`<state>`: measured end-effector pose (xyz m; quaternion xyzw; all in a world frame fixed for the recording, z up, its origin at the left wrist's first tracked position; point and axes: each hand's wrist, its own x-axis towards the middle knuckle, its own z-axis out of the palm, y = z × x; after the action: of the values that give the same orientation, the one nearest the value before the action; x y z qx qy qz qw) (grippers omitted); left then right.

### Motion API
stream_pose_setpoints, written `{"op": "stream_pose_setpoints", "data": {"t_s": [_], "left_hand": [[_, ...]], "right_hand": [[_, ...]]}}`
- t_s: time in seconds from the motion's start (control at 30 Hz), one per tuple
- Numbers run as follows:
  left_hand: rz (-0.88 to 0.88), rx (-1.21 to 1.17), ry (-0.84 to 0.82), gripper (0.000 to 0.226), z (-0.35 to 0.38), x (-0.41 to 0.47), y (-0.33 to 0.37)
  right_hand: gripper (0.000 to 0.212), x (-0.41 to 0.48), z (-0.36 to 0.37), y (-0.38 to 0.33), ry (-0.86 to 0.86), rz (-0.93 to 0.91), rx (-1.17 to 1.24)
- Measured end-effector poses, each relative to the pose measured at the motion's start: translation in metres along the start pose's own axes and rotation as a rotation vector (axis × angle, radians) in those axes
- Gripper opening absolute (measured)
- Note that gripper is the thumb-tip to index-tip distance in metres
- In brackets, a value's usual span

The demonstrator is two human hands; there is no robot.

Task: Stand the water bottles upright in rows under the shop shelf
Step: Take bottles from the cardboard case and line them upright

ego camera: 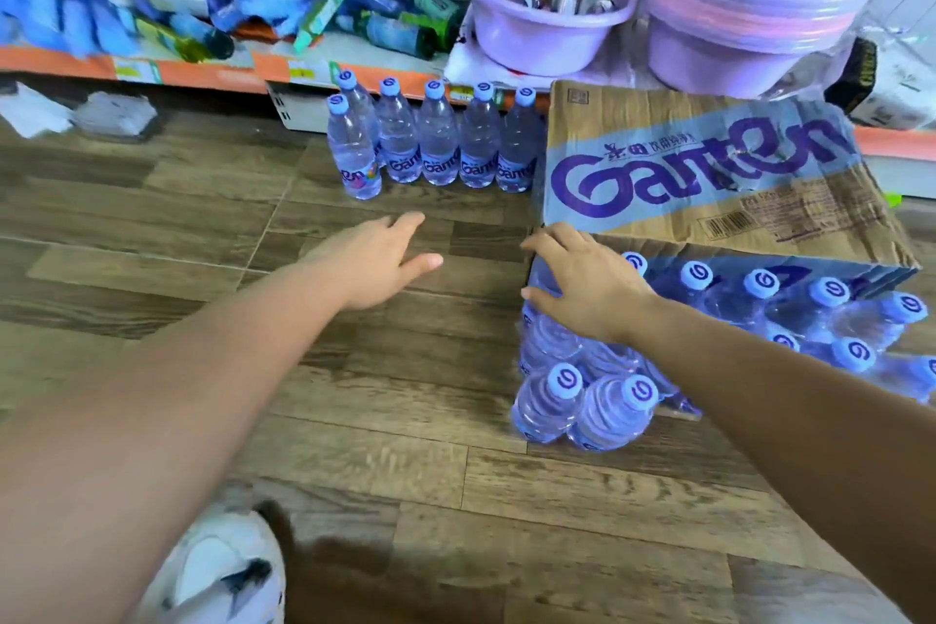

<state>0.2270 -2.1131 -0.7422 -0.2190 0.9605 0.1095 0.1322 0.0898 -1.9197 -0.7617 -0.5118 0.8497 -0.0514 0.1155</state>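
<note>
Clear blue-capped bottles (pixel 438 137) upright, upper centre | box (pixel 709 177) right holds more | left hand (pixel 375 264) wide, empty | right hand (pixel 587 289) spread wide

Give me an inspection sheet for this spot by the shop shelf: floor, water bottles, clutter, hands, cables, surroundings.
Surface: wood-look floor.
Job's things: six water bottles stand upright at the shelf foot, five in a row and one in front at the left; packed bottles fill the open carton.
Clutter: crumpled white scraps on the floor at left.
Hands: left hand open above the floor; right hand over the carton's near-left bottles, grip unclear.
Cables: nothing seen.
Surroundings: shelf with boxes and packets, two purple basins, a white shoe at the bottom edge.
</note>
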Motion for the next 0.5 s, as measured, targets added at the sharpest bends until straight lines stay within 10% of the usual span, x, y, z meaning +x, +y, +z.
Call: {"op": "stream_pose_setpoints", "data": {"t_s": [0.5], "left_hand": [[-0.113,-0.143,0.145,0.072,-0.029,0.17,-0.203]], "right_hand": [[0.058,0.27,0.013,-0.071,0.024,0.081,0.122]]}}
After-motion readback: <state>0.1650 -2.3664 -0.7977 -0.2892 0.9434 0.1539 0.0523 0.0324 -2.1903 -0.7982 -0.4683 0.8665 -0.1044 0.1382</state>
